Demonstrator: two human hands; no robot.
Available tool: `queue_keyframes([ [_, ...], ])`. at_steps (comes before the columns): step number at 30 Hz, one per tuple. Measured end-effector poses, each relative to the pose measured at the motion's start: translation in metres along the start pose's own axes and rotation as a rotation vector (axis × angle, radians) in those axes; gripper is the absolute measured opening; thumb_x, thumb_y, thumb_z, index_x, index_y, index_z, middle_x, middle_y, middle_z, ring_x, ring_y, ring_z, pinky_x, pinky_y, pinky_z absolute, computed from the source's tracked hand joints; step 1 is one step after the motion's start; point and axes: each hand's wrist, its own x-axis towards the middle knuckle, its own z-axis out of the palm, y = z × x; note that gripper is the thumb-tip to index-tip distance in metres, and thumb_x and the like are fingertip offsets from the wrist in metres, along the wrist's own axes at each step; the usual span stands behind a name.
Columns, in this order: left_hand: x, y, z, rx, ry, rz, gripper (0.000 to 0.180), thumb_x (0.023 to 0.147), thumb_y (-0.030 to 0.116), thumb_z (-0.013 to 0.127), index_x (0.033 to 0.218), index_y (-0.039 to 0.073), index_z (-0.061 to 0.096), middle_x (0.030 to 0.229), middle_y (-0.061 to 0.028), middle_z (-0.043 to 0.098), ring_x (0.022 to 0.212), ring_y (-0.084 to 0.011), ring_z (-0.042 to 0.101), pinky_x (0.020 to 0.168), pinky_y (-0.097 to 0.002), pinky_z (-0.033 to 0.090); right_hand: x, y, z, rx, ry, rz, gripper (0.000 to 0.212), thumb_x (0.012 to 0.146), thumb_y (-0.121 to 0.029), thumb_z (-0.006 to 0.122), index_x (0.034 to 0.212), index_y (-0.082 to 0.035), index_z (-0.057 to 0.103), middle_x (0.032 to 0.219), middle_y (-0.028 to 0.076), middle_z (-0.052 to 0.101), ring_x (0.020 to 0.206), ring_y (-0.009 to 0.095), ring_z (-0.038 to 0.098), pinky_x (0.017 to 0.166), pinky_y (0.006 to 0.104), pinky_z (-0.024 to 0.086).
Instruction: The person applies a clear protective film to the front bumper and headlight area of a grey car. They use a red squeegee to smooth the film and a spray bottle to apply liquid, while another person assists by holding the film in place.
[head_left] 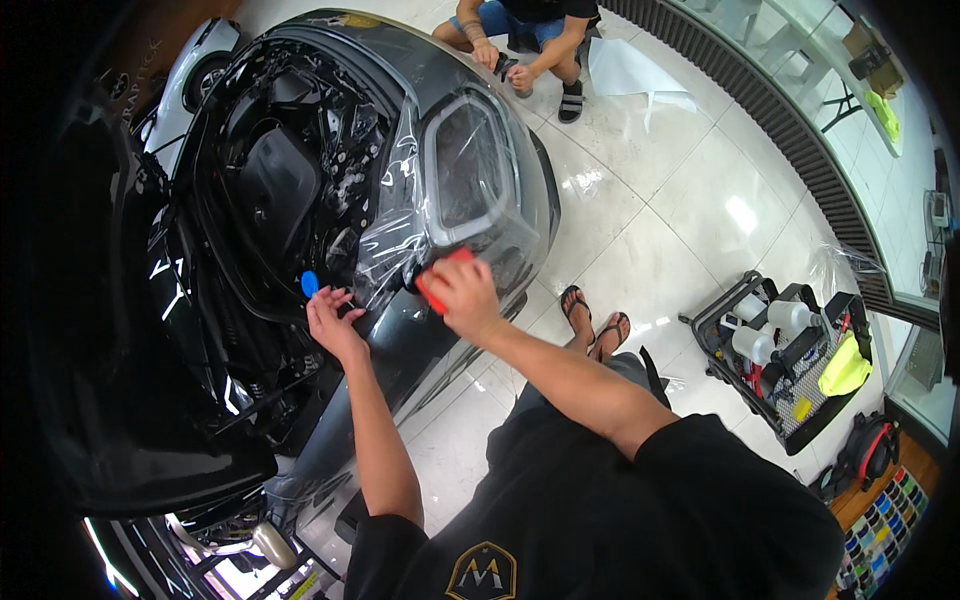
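Fingers closed on a red squeegee (431,289) at the near edge of the clear film (390,245), the right hand (470,298) is nearer the headlight (470,165) than the open-fingered left hand (333,322).

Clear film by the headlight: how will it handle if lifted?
Likely floppy: the film bunches into loose creases beside the headlight instead of standing flat. Probably light for its size, since it looks thin and see-through. Perhaps slippery, given its glossy sheen, though whether it's wet or sticky can't be told.
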Motion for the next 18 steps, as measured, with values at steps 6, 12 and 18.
queue_keyframes([
  [6, -0.004, 0.002, -0.009, 0.016, -0.008, -0.013, 0.034, 0.107, 0.034, 0.050, 0.116, 0.003, 0.059, 0.095, -0.0087, 0.069, 0.083, -0.0160, 0.067, 0.056, -0.0273, 0.053, -0.015, -0.017, -0.016, 0.070, -0.215, -0.014, 0.036, 0.071, -0.008, 0.073, 0.105, -0.014, 0.066, 0.107, 0.003, 0.061, 0.103, 0.024, 0.057, 0.094, 0.0456, 0.038],
  [12, 0.001, -0.003, -0.009, -0.006, -0.019, -0.027, 0.033, 0.107, 0.032, 0.049, 0.116, 0.001, 0.058, 0.095, -0.0101, 0.068, 0.082, -0.0156, 0.066, 0.053, -0.0272, 0.054, 0.022, -0.021, -0.037, -0.022, -0.260, 0.037, 0.032, 0.074, -0.008, 0.072, 0.105, -0.014, 0.068, 0.104, 0.004, 0.063, 0.102, 0.024, 0.059, 0.090, 0.0450, 0.037],
  [18, -0.003, 0.003, -0.004, -0.064, -0.031, -0.025, 0.033, 0.107, 0.031, 0.050, 0.118, 0.001, 0.058, 0.094, -0.0105, 0.068, 0.081, -0.0155, 0.066, 0.053, -0.0269, 0.054, 0.078, 0.026, -0.037, 0.067, -0.507, -0.148, 0.027, 0.075, -0.007, 0.071, 0.101, -0.015, 0.069, 0.103, 0.002, 0.063, 0.103, 0.023, 0.059, 0.086, 0.0422, 0.038],
])
